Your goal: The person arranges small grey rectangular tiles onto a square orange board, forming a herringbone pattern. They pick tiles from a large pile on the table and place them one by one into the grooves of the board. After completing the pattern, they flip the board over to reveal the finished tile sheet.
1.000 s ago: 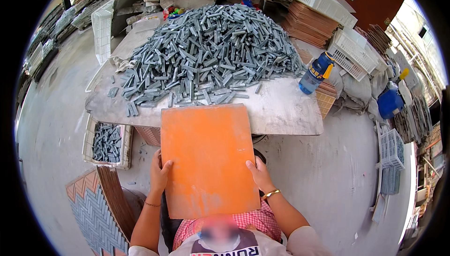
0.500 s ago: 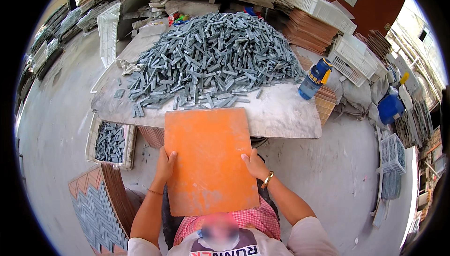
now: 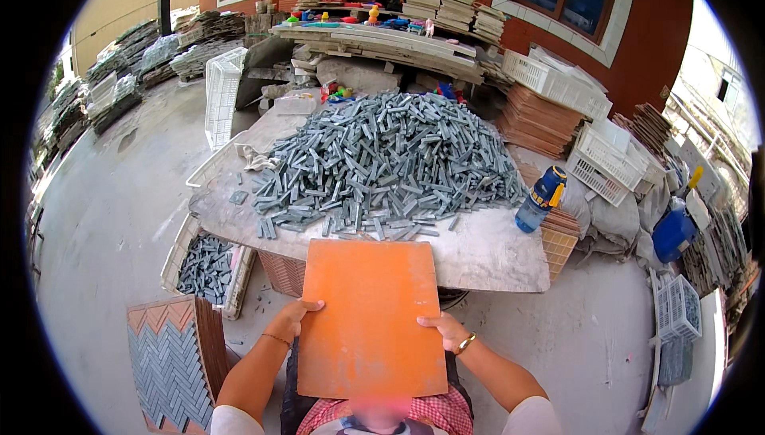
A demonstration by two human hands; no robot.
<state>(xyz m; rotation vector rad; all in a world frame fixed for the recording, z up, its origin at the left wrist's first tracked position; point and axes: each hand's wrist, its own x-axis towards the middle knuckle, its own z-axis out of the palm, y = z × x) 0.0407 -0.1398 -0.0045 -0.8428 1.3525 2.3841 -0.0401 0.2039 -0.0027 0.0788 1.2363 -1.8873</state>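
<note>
An orange rectangular board (image 3: 371, 319) lies across my lap, its far edge at the near edge of the table (image 3: 498, 256). My left hand (image 3: 294, 319) grips its left side, thumb on top and the other fingers beneath. On the opposite side my right hand (image 3: 446, 330) holds it the same way, with a gold bracelet at the wrist. Past the board, a big heap of grey stone strips (image 3: 390, 160) covers much of the table. A blue bottle (image 3: 541, 199) with a yellow strap stands upright on the table's right side.
Left of the table sits a crate (image 3: 236, 291) of grey strips. Nearer me, a stack of boards carries a herringbone-patterned panel (image 3: 169, 367). At the right are stacked brown boards (image 3: 535, 122), white plastic crates (image 3: 610, 156) and a blue jug (image 3: 674, 234). Small toys (image 3: 373, 14) lie at the back.
The view has tilted up, so the table and heap sit lower in the picture and more of the background shows. Both hands still hold the orange board.
</note>
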